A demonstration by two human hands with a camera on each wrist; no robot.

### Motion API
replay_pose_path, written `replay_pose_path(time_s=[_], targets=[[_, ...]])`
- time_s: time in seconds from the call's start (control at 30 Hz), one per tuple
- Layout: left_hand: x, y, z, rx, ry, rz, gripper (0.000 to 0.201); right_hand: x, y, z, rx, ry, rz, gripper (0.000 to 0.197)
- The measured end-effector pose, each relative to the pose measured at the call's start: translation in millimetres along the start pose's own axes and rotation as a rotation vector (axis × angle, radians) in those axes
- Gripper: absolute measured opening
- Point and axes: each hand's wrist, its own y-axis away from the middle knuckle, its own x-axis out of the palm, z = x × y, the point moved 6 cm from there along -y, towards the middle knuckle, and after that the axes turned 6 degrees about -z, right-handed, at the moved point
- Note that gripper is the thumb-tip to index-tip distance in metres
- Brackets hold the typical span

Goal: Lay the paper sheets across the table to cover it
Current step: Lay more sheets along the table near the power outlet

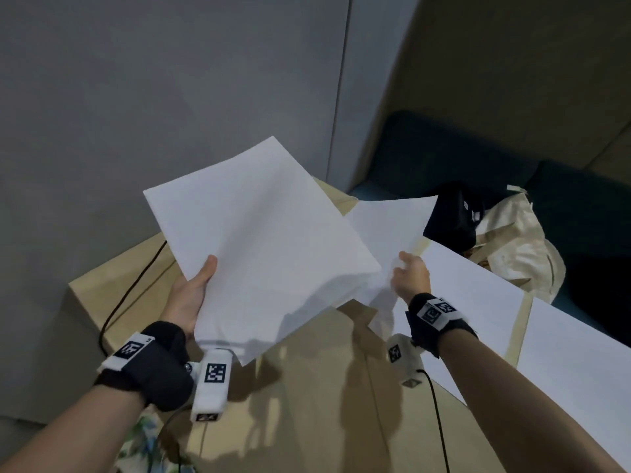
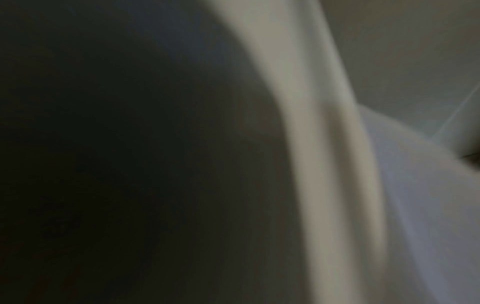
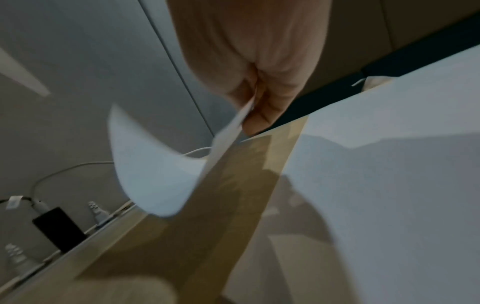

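1. White paper fills most of what I see: my left hand [image 1: 191, 295] carries a stack of sheets [image 1: 259, 240] from underneath, thumb laid over its near left edge, fingers hidden below
2. My right hand [image 1: 411, 276] pinches one loose sheet [image 1: 389, 227] by its near edge; the right wrist view shows that paper [image 3: 155, 176] nipped between thumb and fingertips [image 3: 262, 115], its free part curling down
3. Both the stack and the loose sheet are held in the air above the table [image 1: 307, 404], the loose sheet just right of the stack and partly tucked behind it
4. Along the table's right side lie two sheets already laid flat [image 1: 478, 302] [image 1: 580, 370], side by side with a strip of bare tan wood between them
5. Tan tabletop shows bare in the middle and on the left, marked by shadows of my arms
6. A black cable [image 1: 133, 285] runs across the table's left corner
7. Beyond the far right edge sit a black bag [image 1: 454, 216] and a pale crumpled bag [image 1: 519, 240] on a dark teal seat [image 1: 444, 148]
8. A grey wall [image 1: 170, 97] stands behind the table
9. From the left wrist camera I get only dark blur with a pale band, so nothing about that grip can be read there
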Motion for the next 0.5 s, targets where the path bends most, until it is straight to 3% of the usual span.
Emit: replay_pose_path(time_s=[0.1,0.2,0.37,0.5], targets=[[1,0,-1,-0.006,-0.005,0.002,0.058,23,0,0,0.028,0.006,0.124,0.055],[6,1,0,0.005,-0.017,0.007,0.049,40,2,3,0.023,0.053,0.215,0.061],[17,3,3,0.036,-0.053,0.053,0.037,63,2,3,0.091,-0.021,0.247,0.026],[19,2,5,0.039,-0.059,0.053,0.036,53,1,-8,0.226,0.009,0.140,0.051]])
